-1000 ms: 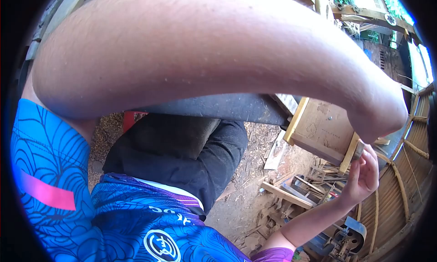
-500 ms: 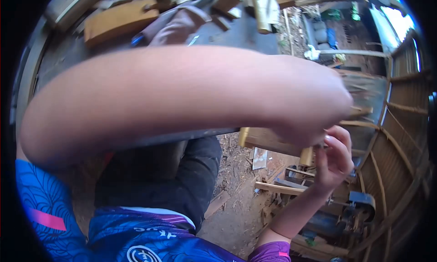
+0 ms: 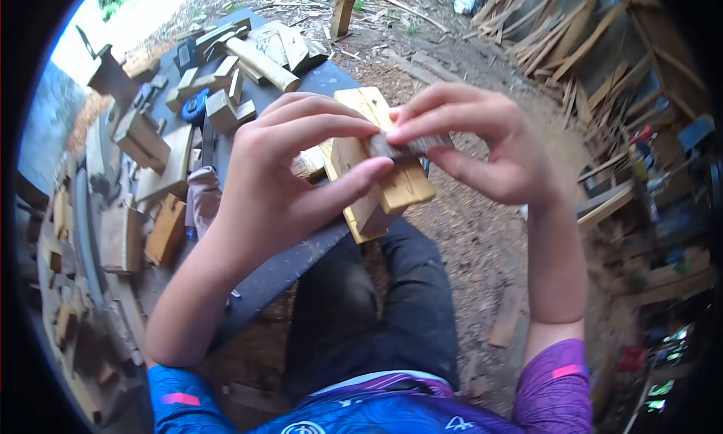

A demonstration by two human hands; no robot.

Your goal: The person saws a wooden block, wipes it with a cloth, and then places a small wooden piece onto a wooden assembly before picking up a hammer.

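My left hand pinches one end of a grey-brown strip, which looks like a piece of sandpaper, between thumb and fingers. Thumb and fingertips of my right hand close on the strip's other end. The strip lies across the top of a pale wooden workpiece made of thick joined boards. That workpiece sits at the dark table's edge, its near end above my legs. Parts of the strip and the wood are hidden behind my fingers.
On the dark table to the left lie several wood offcuts, an orange-brown block, a crumpled cloth and a blue round tool. A wooden post stands beyond. Scrap wood leans at the far right.
My view has turned left toward the table. My left forearm, which stretched across the view to my right hand, has drawn back; both hands are now over the wooden workpiece.
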